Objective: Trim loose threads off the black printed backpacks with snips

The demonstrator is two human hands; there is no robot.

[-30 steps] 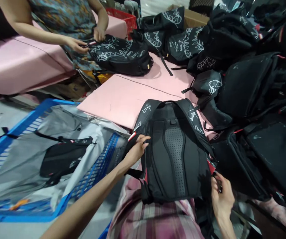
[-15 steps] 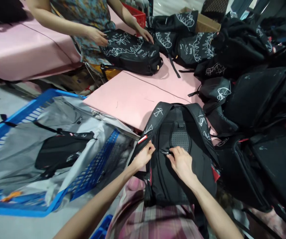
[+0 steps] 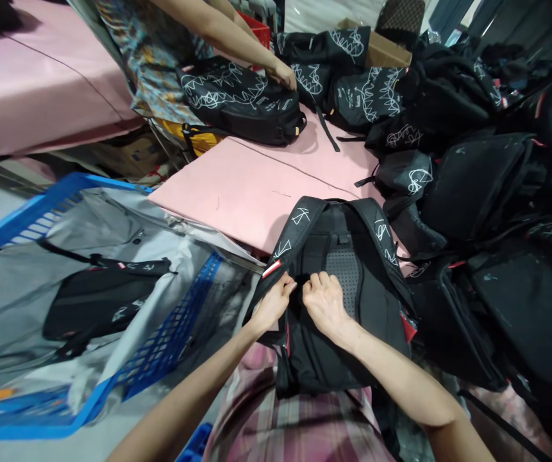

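Note:
A black backpack [image 3: 376,327] lies back panel up across my lap and the pink table's edge, its shoulder straps [image 3: 299,221] marked with white scribbles. Over the left strap, just below a red-and-white tag [image 3: 271,268], is my left hand [image 3: 274,300]. Its fingertips are pinched together; what they grip is too small to make out. My right hand [image 3: 324,301] is closed beside it, over the back panel left of the grey mesh pad [image 3: 344,273]. Small pointed snips showed in this hand a moment earlier; the fist now covers them.
Black backpacks [image 3: 477,186] are piled along the right side. Across the pink table [image 3: 237,186], another person's hand [image 3: 283,76] is at a scribbled backpack [image 3: 237,96]. A blue basket [image 3: 97,410], lined with grey sheeting and containing a black bag [image 3: 97,298], stands at left.
My right hand has moved left towards my left hand and turned, hiding the snips' blades. My left hand stays at the strap. The other person has leaned, one arm reaching across their backpack.

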